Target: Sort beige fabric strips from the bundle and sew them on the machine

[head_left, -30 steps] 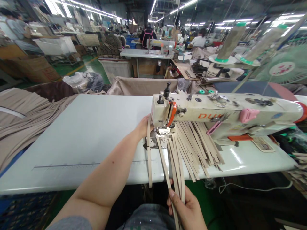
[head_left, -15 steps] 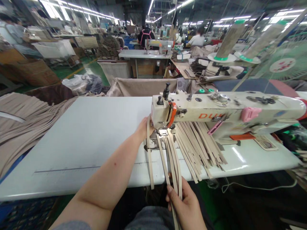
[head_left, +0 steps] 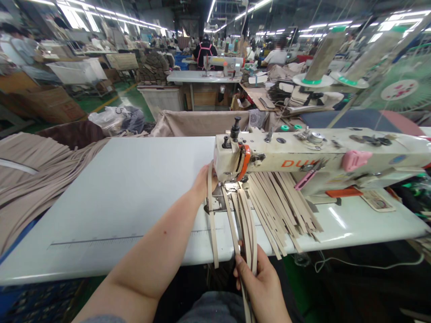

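A white sewing machine (head_left: 283,154) with an orange guard by its needle stands on the table. My left hand (head_left: 203,180) is at the left of the machine head, its fingers mostly hidden behind it. One narrow beige strip (head_left: 213,240) runs down over that hand and hangs past the table's front edge. Below the needle, my right hand (head_left: 257,278) is closed around several beige fabric strips (head_left: 247,229), thumb on top. Their upper ends reach the presser foot (head_left: 232,186). Right of these, more cut strips (head_left: 283,208) lie spread beneath the machine arm.
A heap of long beige strips (head_left: 43,175) lies along the left side of the white table (head_left: 134,179). Pink thread snips (head_left: 306,178) hang on the machine. Thread cones (head_left: 325,54) and a green fan (head_left: 400,89) stand at the back right. Other people work farther off.
The view has shifted slightly. Both hands stay in nearly the same places, with the strips still in my right hand.
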Demonstrator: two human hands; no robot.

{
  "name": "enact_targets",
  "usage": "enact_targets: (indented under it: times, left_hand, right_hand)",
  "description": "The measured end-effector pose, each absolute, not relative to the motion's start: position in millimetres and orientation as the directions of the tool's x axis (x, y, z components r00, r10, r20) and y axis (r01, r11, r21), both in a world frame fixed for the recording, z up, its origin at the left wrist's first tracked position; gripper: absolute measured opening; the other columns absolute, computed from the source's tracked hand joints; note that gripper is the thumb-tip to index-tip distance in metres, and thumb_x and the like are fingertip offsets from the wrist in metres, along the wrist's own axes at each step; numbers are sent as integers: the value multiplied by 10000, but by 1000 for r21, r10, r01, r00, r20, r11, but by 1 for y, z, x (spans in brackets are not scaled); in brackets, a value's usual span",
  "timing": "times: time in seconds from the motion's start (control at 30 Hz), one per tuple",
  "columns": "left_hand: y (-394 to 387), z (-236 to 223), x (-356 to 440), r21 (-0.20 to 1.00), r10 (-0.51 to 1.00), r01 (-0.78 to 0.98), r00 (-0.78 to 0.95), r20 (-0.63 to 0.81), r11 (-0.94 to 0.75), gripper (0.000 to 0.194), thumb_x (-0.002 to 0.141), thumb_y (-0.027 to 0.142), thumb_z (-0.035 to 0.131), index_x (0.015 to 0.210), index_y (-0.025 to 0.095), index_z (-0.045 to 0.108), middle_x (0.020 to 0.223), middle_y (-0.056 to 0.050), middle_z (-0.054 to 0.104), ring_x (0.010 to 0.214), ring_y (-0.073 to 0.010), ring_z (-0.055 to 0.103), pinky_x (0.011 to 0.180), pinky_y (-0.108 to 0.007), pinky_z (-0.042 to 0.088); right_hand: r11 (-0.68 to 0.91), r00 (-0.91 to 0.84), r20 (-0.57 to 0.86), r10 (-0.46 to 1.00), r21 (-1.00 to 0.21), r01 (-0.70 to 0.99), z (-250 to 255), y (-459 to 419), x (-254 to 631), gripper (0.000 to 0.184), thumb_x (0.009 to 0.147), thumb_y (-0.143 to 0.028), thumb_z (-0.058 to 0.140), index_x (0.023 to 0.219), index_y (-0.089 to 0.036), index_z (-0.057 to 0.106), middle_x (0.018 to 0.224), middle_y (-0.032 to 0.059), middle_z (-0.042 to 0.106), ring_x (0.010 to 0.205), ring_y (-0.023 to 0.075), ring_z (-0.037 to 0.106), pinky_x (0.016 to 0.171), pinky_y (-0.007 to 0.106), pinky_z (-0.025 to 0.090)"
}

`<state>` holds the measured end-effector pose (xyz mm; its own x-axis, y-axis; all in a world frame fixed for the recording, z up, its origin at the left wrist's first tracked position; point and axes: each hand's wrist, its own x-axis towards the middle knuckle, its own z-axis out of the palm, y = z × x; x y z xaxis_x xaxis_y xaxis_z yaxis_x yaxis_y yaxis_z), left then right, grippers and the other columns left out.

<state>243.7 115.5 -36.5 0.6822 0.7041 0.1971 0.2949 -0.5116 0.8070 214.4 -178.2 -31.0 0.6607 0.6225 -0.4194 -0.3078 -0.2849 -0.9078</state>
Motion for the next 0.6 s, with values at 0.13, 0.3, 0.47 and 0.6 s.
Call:
enact_targets:
  times: [0.13,0.3,0.47,0.6]
  left_hand:
    - [115,-35,243,793,703,297,677,217,-531,191,841,256,626,992,176,711,991,-65,757,947,-268,672,862,-360,548]
    - [115,-35,243,763,677,295,695,241,-575,173,846,239,610,974,174,707,989,-77,757,957,-279,671,891,-385,541]
    - [117,-37,244,775,683,284,687,247,-565,160,854,233,599,951,175,712,1008,-90,756,984,-297,670,916,-417,540]
    - [122,-31,236,778,659,264,713,240,-570,203,748,190,689,947,184,730,1066,-89,745,1055,-332,656,957,-429,532]
  right_hand:
    - [-274,668,-407,622,-913,-301,-30,-176,214,612,768,-626,737,1144,-178,558,602,-38,608,451,128,519,443,230,397]
    - [-263,672,-403,621,-915,-306,-29,-175,214,593,768,-603,745,1140,-177,567,597,-36,608,453,133,529,445,232,404]
    - [-259,675,-397,622,-918,-300,-31,-176,214,596,771,-601,746,1143,-171,566,609,-31,613,456,128,530,450,230,412]
    - [-264,671,-401,624,-916,-302,-33,-178,215,603,767,-607,753,1145,-175,566,626,-29,616,457,127,531,433,227,405]
